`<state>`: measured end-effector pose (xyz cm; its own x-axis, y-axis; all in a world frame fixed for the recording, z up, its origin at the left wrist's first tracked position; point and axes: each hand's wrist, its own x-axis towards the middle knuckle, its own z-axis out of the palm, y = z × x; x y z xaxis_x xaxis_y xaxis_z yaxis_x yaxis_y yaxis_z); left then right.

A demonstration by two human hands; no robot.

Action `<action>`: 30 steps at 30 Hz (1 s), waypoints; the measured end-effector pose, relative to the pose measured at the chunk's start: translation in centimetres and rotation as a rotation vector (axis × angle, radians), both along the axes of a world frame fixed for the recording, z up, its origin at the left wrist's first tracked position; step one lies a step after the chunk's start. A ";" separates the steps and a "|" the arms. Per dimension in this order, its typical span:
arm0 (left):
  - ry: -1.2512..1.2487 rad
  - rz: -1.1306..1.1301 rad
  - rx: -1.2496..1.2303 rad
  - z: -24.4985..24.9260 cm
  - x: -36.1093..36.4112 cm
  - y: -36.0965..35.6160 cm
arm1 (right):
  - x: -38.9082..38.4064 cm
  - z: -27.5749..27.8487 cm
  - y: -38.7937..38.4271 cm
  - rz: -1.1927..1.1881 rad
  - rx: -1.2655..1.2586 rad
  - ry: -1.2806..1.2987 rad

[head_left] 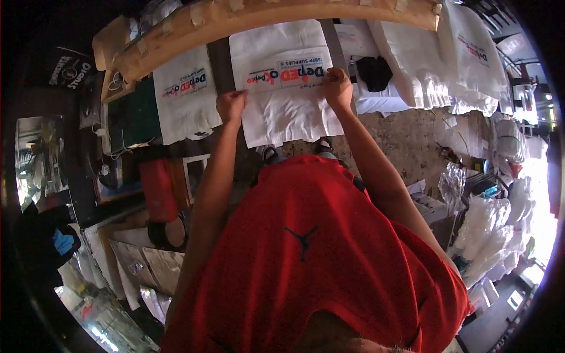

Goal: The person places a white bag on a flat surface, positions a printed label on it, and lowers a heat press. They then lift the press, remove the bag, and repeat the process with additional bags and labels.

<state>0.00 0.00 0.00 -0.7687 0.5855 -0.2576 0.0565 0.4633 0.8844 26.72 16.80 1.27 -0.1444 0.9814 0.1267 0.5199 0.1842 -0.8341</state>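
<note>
In front of me a white printed bag (288,112) lies spread out, with blue and red lettering across its middle. My left hand (231,106) pinches its left edge, just below the lettering. At the opposite edge, beside the end of the print, my right hand (338,91) is closed on the material with bent fingers. The bag's lower part hangs wrinkled towards my feet. Left of it rests another white bag (187,109) bearing the same print.
A long wooden beam (282,16) with tape pieces runs across the far side. To the right are more white bags (412,65) in a pile and a black cloth (374,73). A red object (158,191) stands at the left. Clear plastic packs (488,229) crowd the right side.
</note>
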 end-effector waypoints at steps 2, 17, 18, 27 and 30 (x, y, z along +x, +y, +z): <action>0.061 0.020 -0.020 0.0 0.2 0.0 | -0.1 -0.4 0.1 0.005 0.021 -0.010; 0.964 -0.734 0.124 2.7 11.5 1.9 | 0.6 0.6 -7.3 0.531 0.376 -0.488; 0.953 -0.734 0.095 2.4 11.6 1.9 | 0.6 0.6 -7.1 0.531 0.377 -0.489; 1.022 -0.718 -0.005 1.9 11.7 1.8 | 0.8 3.3 -6.5 0.611 0.296 -0.568; 1.007 -0.690 0.022 2.2 11.8 1.5 | 2.0 7.0 -5.1 0.933 0.260 -0.833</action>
